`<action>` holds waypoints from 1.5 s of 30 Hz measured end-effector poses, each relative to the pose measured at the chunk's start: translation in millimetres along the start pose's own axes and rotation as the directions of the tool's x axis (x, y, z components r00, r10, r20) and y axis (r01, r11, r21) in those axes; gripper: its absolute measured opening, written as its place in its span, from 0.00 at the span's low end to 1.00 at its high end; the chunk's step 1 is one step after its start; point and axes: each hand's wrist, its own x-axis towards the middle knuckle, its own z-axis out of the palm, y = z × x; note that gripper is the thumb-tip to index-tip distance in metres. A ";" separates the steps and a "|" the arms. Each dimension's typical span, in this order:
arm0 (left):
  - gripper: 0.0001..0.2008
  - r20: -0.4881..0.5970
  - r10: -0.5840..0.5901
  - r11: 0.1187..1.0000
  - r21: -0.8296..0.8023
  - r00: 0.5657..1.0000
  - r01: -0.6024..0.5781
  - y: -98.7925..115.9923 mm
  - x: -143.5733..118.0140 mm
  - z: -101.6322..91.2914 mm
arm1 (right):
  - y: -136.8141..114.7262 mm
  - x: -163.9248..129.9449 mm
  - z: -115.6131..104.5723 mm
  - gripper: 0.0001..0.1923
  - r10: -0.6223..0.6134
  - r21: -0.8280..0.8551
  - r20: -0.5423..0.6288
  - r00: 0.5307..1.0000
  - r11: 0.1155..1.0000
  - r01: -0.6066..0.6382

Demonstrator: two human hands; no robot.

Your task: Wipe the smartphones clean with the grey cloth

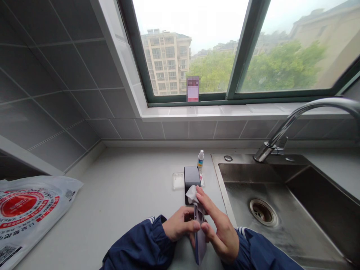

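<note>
My left hand [182, 225] grips a slim purple-grey phone [200, 240], tilted nearly edge-on above the counter. A crumpled white wipe [192, 194] is under the fingers of my right hand [221, 228], against the phone's far end. The right thumb lies near the phone's side. Just beyond, a second, dark-screened phone [192, 175] lies flat, its near part hidden by the wipe and hands. A clear plastic tray or case [177, 181] shows beside and partly beneath it. Behind stands a small white-capped bottle [200, 159] with a blue and yellow label.
To the right is a steel sink [239, 195] with a drain [263, 212] and a chrome faucet [281, 131]. A white plastic bag with red print [42, 206] lies on the white counter [120, 187] at left. A pink card-like item [192, 90] stands at the window.
</note>
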 end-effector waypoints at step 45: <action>0.32 -0.025 0.038 0.998 0.043 0.999 -0.037 2.6 -0.8 0.3 | 0.2 -0.6 1.3 0.27 0.030 0.060 -0.062 0.998 0.998 -0.027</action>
